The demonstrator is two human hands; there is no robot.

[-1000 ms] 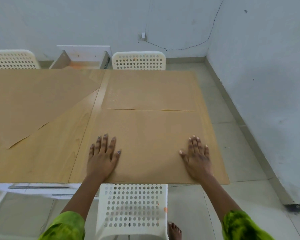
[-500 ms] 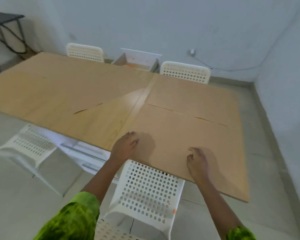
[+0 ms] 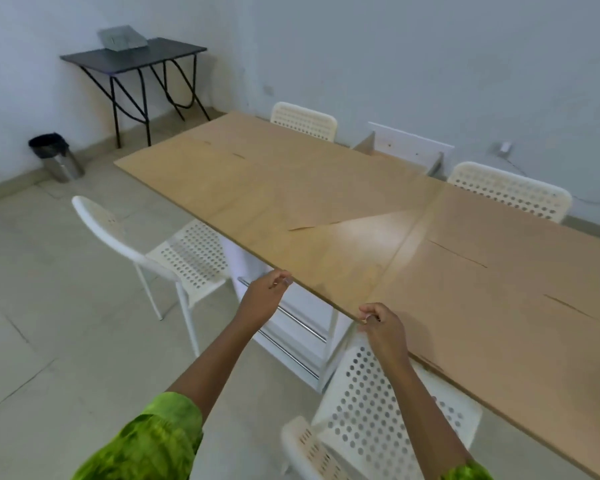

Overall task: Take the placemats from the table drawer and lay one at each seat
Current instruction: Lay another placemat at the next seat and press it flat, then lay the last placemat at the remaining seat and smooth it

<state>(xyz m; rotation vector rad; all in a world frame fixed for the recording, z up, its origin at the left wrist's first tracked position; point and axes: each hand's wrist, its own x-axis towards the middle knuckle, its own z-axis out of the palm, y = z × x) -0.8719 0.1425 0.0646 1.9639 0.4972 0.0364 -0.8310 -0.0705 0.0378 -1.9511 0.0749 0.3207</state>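
Thin brown placemats lie on the long wooden table (image 3: 357, 251). One placemat (image 3: 506, 327) is at the near right seat and one (image 3: 520, 226) is at the far right seat. A larger skewed placemat (image 3: 257, 188) covers the left half. My left hand (image 3: 265, 296) is curled at the table's near edge, with nothing visible in it. My right hand (image 3: 383, 323) is curled with thumb and fingertips together at the near right mat's left corner; whether it pinches the mat is unclear. An open drawer (image 3: 407, 150) juts out on the far side.
White perforated chairs stand at the near left (image 3: 174, 251), right below me (image 3: 378, 403), and at the far side (image 3: 305, 121) (image 3: 510, 188). Drawer fronts with metal handles (image 3: 291, 317) sit under the near edge. A black side table (image 3: 136, 60) and a bin (image 3: 54, 155) stand by the far left wall.
My hands lifted off the near right mat, curled, and shifted left to the table's near edge. My view swung left, bringing the left chair, side table and bin into sight.
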